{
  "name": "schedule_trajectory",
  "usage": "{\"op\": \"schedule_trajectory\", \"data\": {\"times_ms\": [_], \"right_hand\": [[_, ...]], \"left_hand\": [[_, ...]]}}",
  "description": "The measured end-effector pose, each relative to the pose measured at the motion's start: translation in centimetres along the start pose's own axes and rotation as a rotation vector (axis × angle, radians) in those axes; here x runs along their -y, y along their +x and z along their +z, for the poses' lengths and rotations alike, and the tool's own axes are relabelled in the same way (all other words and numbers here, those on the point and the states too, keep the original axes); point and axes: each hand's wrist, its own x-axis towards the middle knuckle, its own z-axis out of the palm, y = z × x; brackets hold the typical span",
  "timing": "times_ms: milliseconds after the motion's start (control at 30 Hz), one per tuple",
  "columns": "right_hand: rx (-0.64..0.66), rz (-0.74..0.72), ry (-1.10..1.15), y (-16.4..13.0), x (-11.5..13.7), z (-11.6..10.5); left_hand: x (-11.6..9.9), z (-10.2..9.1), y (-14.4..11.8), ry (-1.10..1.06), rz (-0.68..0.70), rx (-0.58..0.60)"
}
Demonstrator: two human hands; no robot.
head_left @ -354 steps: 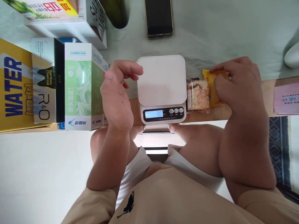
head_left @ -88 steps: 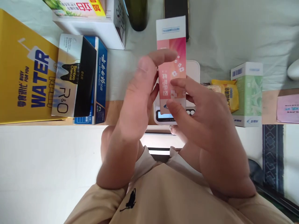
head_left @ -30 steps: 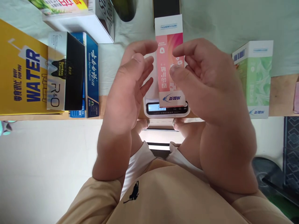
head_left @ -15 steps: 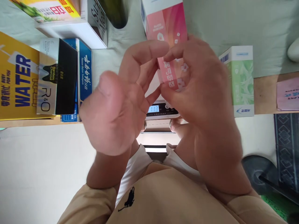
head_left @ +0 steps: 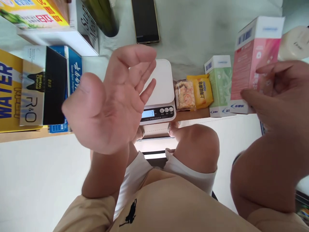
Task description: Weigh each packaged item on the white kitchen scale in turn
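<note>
My right hand [head_left: 280, 93] grips a tall pink-and-white carton [head_left: 253, 64] by its lower part, at the right. The carton stands beside a green-and-white carton [head_left: 220, 85]; whether its base rests on the table I cannot tell. My left hand [head_left: 113, 100] is held palm up with fingers apart and curved, and nothing lies in it. It is raised in front of the left part of a white digital kitchen scale [head_left: 160, 82], hiding some of its plate and lit display. The visible part of the plate bears nothing.
Right of the scale lie a clear-wrapped snack [head_left: 184, 95] and a yellow packet [head_left: 201, 91]. A phone [head_left: 145, 21] lies behind it. At left stand a black R&O box [head_left: 55, 87], a blue toothpaste box [head_left: 74, 69], a yellow WATER box [head_left: 9, 96] and a dark green bottle [head_left: 102, 16].
My right hand has carried the pink carton from above the scale to the far right. The scale's reading has dropped from about 113. My left hand stays open, slightly further left in view.
</note>
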Motion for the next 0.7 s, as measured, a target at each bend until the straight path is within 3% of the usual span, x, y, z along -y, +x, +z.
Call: {"op": "schedule_trajectory", "data": {"times_ms": [200, 267, 367, 700], "right_hand": [[0.081, 0.217, -0.008, 0.5, -0.4, 0.4], [0.118, 0.229, -0.012, 0.4, 0.3, 0.5], [0.154, 0.234, -0.053, 0.4, 0.9, 0.7], [0.151, 0.233, -0.070, 1.1, -0.4, 1.5]], "left_hand": [[-0.3, 0.7, -0.6, 0.020, -0.058, -0.107], [-0.4, 0.9, -0.8, 0.057, -0.013, -0.086], [-0.8, 0.9, -0.8, 0.087, -0.052, -0.110], [-1.3, 0.8, -0.4, 0.050, -0.080, -0.157]]}}
